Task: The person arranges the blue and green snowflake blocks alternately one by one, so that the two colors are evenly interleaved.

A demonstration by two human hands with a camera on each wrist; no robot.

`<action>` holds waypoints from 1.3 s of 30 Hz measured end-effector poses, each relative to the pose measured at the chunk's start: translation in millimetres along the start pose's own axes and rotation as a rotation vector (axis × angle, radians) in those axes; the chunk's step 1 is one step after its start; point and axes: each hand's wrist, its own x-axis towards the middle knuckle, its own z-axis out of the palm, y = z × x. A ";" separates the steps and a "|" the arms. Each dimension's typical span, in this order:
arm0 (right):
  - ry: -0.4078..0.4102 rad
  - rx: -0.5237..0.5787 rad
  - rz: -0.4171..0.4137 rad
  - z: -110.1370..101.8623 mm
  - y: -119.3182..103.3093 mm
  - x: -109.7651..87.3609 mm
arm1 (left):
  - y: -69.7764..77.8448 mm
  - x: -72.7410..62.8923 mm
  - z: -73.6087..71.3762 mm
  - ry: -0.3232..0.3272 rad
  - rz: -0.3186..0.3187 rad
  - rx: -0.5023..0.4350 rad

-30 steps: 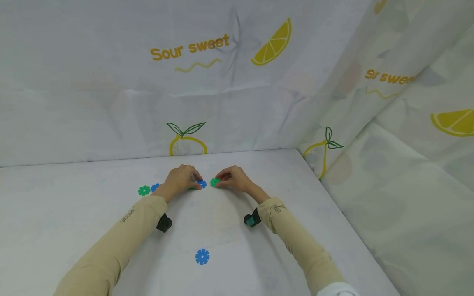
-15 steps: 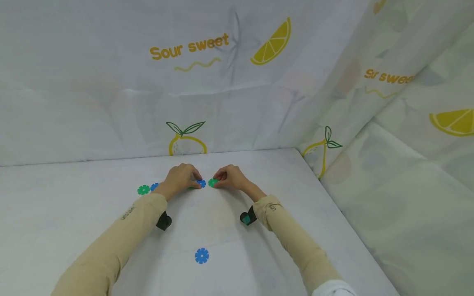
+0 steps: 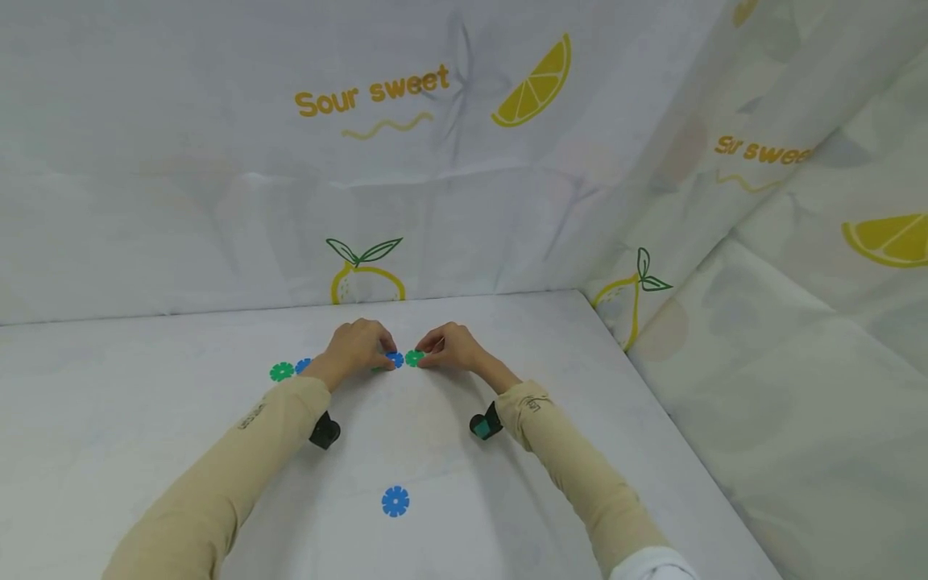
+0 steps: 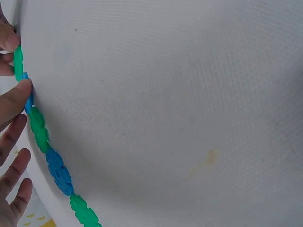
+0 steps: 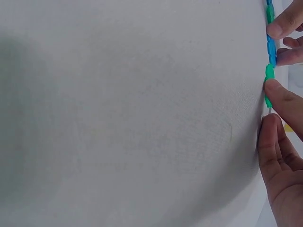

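Note:
My left hand (image 3: pixel 357 348) pinches a blue notched plastic disc (image 3: pixel 395 360), the right end of a short row. In the left wrist view that row runs on through a green disc (image 4: pixel 39 130), a blue disc (image 4: pixel 59 171) and another green disc (image 4: pixel 85 212), edge to edge. Between thumb and fingers, my right hand (image 3: pixel 453 348) holds a green notched disc (image 3: pixel 414 358). Its edge is right at the held blue disc, close over the table. The head view has part of the row hidden behind my left hand.
A loose blue disc (image 3: pixel 395 501) lies on the white-covered table (image 3: pixel 435 451), nearer to me. Behind the table hangs a white curtain (image 3: pixel 217 201) with lemon prints, and more of it closes off the right side. Dark cameras sit under both wrists.
My right hand has moved slightly left with the green disc, and the gap to the blue disc has narrowed to almost nothing. The left hand has stayed nearly still.

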 end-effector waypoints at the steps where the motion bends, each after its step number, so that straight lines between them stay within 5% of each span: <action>1: 0.004 -0.001 0.000 0.1 -0.3 -0.4 | 0.2 0.4 0.3 0.000 0.002 0.002; 25: 0.017 0.008 0.003 -0.4 6.6 -7.9 | 3.1 4.8 7.3 0.037 0.037 0.039; 34: 0.049 0.366 0.003 -5.9 8.4 -29.0 | 8.3 9.8 9.8 0.082 0.063 -0.068; 39: 0.042 0.458 -0.021 -1.2 2.5 -46.6 | 9.8 9.8 12.1 0.089 0.042 -0.066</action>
